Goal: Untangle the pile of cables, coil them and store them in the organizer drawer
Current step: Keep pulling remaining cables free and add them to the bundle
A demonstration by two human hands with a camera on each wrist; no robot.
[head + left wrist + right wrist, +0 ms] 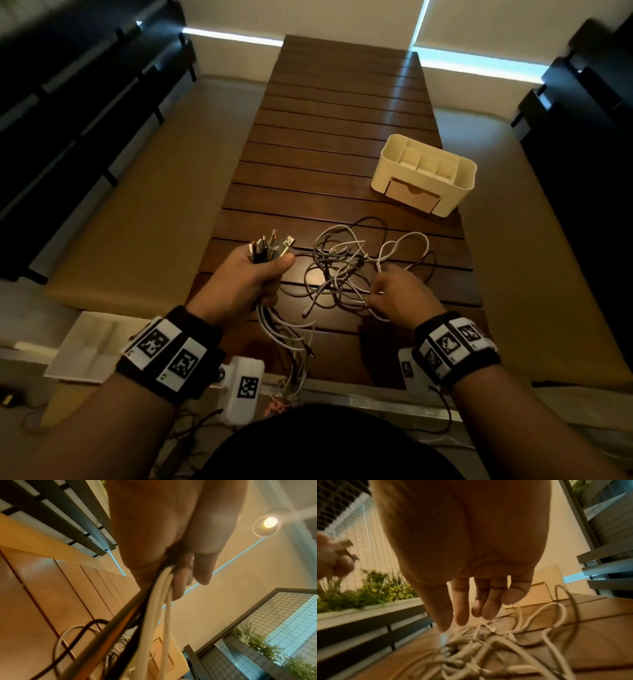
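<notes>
A tangle of white, grey and dark cables (339, 270) lies on the near part of the slatted wooden table (342, 137). My left hand (253, 274) grips a bundle of cable ends, and their USB plugs (274, 245) stick up above the fist. The bundle's strands (157, 601) trail down from the palm toward the table's near edge. My right hand (394, 294) hovers over the tangle's right side. Its fingers (460, 608) hang fairly straight, with the tips among the white strands (488, 642). The cream organizer (424, 174) stands at the right, its tan drawer (411, 195) closed.
A white open box (85, 346) sits low at the left, beside the table's near corner. Dark slatted benches (68, 102) run along both sides of the table. The organizer stands close to the table's right edge.
</notes>
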